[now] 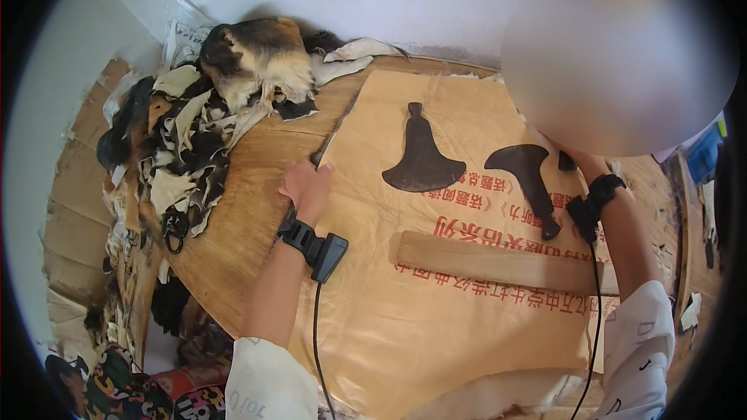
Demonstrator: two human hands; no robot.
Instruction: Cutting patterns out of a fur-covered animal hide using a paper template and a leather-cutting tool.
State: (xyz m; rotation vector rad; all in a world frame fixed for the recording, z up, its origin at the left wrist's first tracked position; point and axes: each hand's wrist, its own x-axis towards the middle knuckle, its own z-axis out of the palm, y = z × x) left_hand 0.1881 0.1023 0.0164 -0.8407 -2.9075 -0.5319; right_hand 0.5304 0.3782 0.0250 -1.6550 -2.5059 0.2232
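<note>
A large brown paper sheet (366, 319) with red print lies over the table, dark fur-like fringe showing along its left edge. At that edge my left hand (307, 184) is closed, its fingers curled around the border. My right hand (580, 157) reaches to the sheet's far right, its fingers hidden behind a blurred patch. Beside its wrist lies a dark half-moon leather knife (529, 179), handle toward me. A second half-moon knife (422, 157) rests left of it, handle pointing away. Nearer to me, a flat wooden strip (498, 262) lies across the paper, its right end by my right forearm.
Fur scraps (187, 148) in black, white and tan pile up on the wooden tabletop (233, 210) at left, with a larger fur piece (261, 62) at the back. Cardboard (78, 202) lines the left wall. Black cables (317, 342) hang from both wrist devices.
</note>
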